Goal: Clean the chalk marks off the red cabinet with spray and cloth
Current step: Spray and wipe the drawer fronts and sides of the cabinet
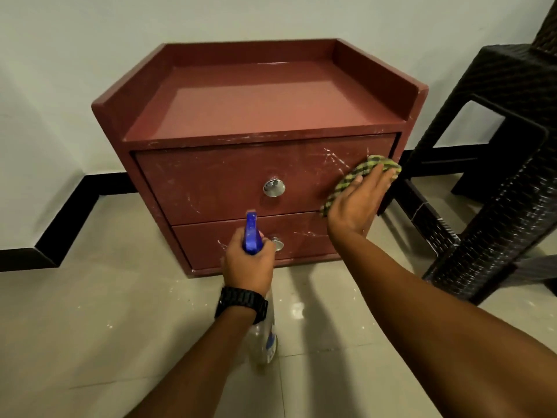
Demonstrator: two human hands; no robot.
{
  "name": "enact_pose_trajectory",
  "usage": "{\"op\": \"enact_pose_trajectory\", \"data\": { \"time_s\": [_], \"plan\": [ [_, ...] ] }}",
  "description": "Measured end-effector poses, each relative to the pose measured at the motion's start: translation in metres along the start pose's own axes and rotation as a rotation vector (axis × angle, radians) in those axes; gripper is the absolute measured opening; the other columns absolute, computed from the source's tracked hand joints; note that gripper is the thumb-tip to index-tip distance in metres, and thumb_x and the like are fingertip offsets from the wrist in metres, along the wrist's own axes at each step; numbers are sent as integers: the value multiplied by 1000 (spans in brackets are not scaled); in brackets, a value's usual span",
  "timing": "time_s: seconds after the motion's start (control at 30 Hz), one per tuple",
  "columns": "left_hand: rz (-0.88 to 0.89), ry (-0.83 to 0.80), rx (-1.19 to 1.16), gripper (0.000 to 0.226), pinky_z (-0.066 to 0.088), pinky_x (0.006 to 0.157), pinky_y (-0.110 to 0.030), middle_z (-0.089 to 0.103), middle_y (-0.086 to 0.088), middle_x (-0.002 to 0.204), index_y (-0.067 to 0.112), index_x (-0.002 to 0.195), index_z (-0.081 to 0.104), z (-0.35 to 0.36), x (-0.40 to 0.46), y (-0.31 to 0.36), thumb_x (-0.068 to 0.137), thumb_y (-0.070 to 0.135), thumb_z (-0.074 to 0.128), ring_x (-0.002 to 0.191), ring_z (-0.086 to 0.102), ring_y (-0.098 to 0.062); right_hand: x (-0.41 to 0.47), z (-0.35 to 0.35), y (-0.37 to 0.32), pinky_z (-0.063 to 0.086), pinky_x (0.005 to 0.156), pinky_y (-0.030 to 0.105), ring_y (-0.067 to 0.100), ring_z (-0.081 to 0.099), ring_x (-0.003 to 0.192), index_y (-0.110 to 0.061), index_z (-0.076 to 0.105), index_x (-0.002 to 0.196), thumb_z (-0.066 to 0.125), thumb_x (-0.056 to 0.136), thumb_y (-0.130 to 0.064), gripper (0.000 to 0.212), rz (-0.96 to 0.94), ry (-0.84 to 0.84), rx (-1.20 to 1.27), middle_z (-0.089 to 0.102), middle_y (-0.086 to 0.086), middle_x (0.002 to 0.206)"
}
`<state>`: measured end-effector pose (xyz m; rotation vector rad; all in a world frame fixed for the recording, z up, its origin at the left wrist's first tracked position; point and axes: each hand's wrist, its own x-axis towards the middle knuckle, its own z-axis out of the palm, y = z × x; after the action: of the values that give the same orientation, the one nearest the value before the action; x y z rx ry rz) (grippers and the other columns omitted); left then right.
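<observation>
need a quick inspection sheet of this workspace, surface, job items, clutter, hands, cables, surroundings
surface: cabinet top looks bare and glossy; white chalk marks on the upper drawer, fainter ones on the lower drawer
job's things: cloth flat against the upper drawer's right end; spray bottle with its blue head aimed at the cabinet
clutter: nothing seen
grippers: left hand grips the bottle's neck; right hand presses the cloth with straight fingers
cables: nothing seen
surroundings: pale tiled floor, white wall, dark woven stool close on the right
</observation>
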<state>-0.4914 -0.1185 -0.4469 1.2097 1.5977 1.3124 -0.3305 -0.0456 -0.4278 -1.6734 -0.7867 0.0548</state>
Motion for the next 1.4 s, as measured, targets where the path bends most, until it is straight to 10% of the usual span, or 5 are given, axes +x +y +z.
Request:
{"op": "enact_pose_trajectory", "data": {
  "time_s": [0.13,0.3,0.77,1.07,1.4],
  "plan": [
    [28,55,-25,10,55,56,-33,61,-3,62,25,74,59,-11,17,9,76,16,63,59,65,-30,-14,18,-10,-15,114,19,42,-8,144,-3,13,150,34,94,1,60,-395,-105,-33,3,21,159],
    [41,113,-22,13,48,50,-20,58,1,61,27,74,57,-24,32,7,79,16,63,52,63,-17,-14,8,38,13,116,53,37,-7,143,-5,17,150,33,89,4,64,-806,-338,-322,10,16,158],
    [27,147,-14,14,51,60,-27,62,0,65,25,80,60,-41,37,-17,80,11,62,56,64,-20,40,-2,66,5,117,55,49,14,141,-10,13,151,59,84,1,81,-1164,-195,-530,17,15,157],
    [106,87,11,23,58,68,-43,61,-2,70,26,79,58,-55,39,-27,81,4,63,58,63,-26,-14,18,131,0,118,52,54,3,140,2,11,148,40,100,-18,59,-562,-175,-432,-3,18,153],
    [83,52,-61,39,57,63,-39,60,6,67,42,78,61,-44,45,-19,81,2,61,50,60,-13,84,7,49,2,120,44,53,8,138,8,24,143,34,101,-17,50,-765,203,-132,16,43,145]
  ]
}}
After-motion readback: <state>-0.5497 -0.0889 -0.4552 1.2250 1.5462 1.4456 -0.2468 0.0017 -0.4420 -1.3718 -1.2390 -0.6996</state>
